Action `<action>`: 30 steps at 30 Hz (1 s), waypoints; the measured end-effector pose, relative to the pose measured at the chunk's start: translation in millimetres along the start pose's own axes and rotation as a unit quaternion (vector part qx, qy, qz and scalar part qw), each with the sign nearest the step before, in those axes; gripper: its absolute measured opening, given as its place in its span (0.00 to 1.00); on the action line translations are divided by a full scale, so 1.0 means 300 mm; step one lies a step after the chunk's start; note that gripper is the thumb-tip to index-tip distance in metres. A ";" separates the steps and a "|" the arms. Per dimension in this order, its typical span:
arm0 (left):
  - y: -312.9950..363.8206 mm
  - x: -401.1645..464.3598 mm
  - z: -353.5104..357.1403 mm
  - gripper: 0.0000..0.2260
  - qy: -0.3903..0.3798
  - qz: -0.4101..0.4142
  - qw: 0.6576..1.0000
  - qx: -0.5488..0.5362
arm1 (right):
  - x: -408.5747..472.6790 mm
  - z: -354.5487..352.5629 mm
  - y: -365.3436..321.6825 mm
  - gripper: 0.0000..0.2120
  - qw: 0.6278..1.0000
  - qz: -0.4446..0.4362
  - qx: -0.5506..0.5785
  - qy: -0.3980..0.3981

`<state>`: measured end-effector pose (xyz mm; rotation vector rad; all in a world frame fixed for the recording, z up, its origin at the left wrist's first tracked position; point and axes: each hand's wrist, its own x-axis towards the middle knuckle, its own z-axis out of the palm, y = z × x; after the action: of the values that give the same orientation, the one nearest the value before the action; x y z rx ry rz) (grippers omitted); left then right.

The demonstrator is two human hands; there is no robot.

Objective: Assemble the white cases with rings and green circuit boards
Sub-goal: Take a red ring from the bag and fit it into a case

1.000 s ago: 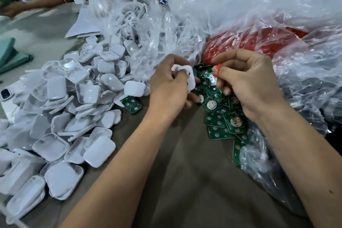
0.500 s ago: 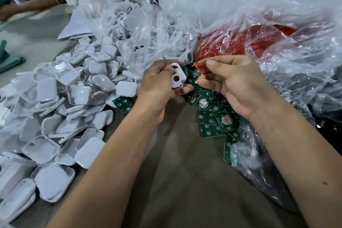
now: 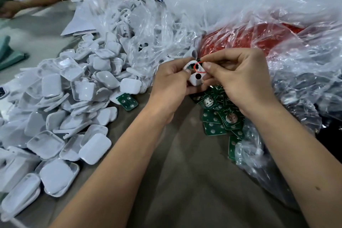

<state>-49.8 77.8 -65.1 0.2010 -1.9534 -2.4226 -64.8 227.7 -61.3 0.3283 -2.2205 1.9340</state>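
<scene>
My left hand grips a small white case with two round holes, held up over the table. My right hand pinches a thin red ring and holds it against the upper hole of that case. Below my right hand lies a heap of green circuit boards, partly hidden by the hand. One more green circuit board lies alone by the white pile.
A big pile of white case halves covers the left of the grey table. Clear plastic bags hold more white parts behind. A bag of red rings sits at right. Another person's arm is far left.
Both hands came together and rose slightly. The right hand brought the red ring from beside the case onto its upper hole; the left hand turned the case so its holes face me.
</scene>
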 end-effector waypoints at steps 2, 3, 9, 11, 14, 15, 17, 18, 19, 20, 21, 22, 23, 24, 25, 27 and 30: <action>-0.003 -0.006 0.008 0.13 -0.014 0.005 1.000 0.009 | 0.000 0.001 0.000 0.04 0.998 -0.042 -0.052 0.017; -0.006 -0.009 0.010 0.14 -0.018 0.010 1.000 0.018 | -0.001 0.003 0.001 0.03 0.996 -0.057 -0.071 0.024; 0.001 -0.015 0.005 0.15 -0.052 0.023 0.998 0.026 | 0.001 -0.006 0.000 0.03 0.975 -0.126 -0.178 0.035; 0.007 -0.018 0.005 0.18 -0.057 0.019 0.998 0.026 | 0.001 -0.005 -0.003 0.03 0.969 -0.147 -0.196 0.030; 0.009 -0.021 0.007 0.18 -0.057 0.022 0.998 0.031 | 0.002 -0.007 -0.005 0.03 0.965 -0.165 -0.204 0.019; 0.008 -0.021 0.006 0.18 -0.056 0.023 0.998 0.033 | 0.002 -0.009 -0.004 0.03 0.966 -0.166 -0.200 0.014; 0.007 -0.022 0.004 0.18 -0.056 0.027 0.997 0.042 | 0.004 -0.012 -0.002 0.03 0.965 -0.170 -0.198 0.007; 0.006 -0.022 0.002 0.19 -0.058 0.030 0.997 0.047 | 0.005 -0.013 -0.001 0.03 0.964 -0.174 -0.203 0.005; 0.006 -0.021 0.000 0.19 -0.059 0.033 0.996 0.051 | 0.006 -0.013 0.000 0.03 0.962 -0.178 -0.207 0.003; 0.005 -0.021 -0.002 0.19 -0.060 0.036 0.996 0.054 | 0.007 -0.013 0.000 0.03 0.961 -0.180 -0.208 0.001; 0.006 -0.020 -0.003 0.19 -0.059 0.037 0.996 0.055 | 0.008 -0.014 -0.001 0.03 0.962 -0.181 -0.207 -0.003; 0.006 -0.021 -0.004 0.19 -0.059 0.040 0.996 0.058 | 0.009 -0.015 -0.003 0.03 0.962 -0.180 -0.204 -0.007; 0.007 -0.022 -0.004 0.20 -0.060 0.043 0.995 0.062 | 0.010 -0.017 -0.004 0.03 0.963 -0.179 -0.201 -0.012; 0.007 -0.023 -0.004 0.20 -0.063 0.047 0.995 0.067 | 0.011 -0.020 -0.006 0.03 0.964 -0.178 -0.198 -0.018; 0.008 -0.024 -0.006 0.20 -0.064 0.050 0.994 0.071 | 0.012 -0.023 -0.008 0.03 0.964 -0.176 -0.197 -0.023; 0.009 -0.023 -0.010 0.20 -0.060 0.052 0.994 0.077 | 0.010 -0.025 -0.009 0.03 0.964 -0.174 -0.197 -0.030; 0.012 -0.024 -0.011 0.20 -0.054 0.044 0.995 0.068 | 0.006 -0.023 -0.008 0.03 0.963 -0.180 -0.199 -0.020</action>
<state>-42.5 74.5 -61.6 -0.0144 -2.1248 -2.2953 -65.9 234.2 -57.7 0.6557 -2.3093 1.2768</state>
